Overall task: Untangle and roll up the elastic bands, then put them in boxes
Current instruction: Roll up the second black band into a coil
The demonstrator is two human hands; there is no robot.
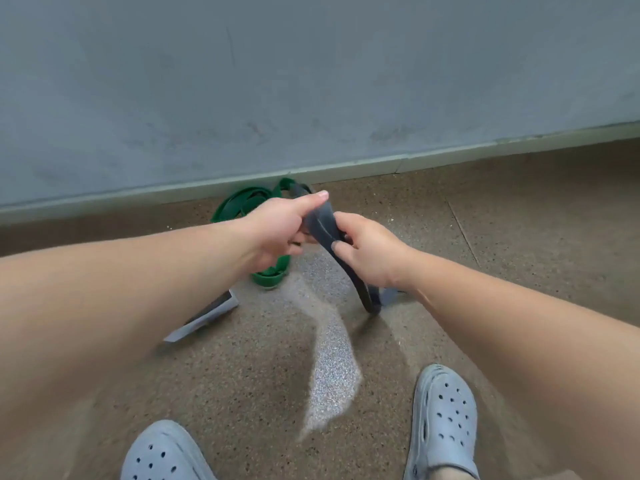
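Dark grey elastic band [320, 225] at frame centre, gripped by left hand [277, 230] and right hand [367, 251]; its loop hangs below right hand. Green elastic band [242, 202] tangled on floor [263, 358] just behind left hand, near baseboard [381, 164]. Grey-white box [211, 313] at centre left, partly under left forearm; contents cannot tell.

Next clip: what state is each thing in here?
grey band: held up in both hands, unrolled, lower end hanging.
green band: on the floor by the wall, loosely looped, unrolled.
left hand: pinches the grey band.
right hand: grips the grey band.
flat box: on the floor, partly hidden.
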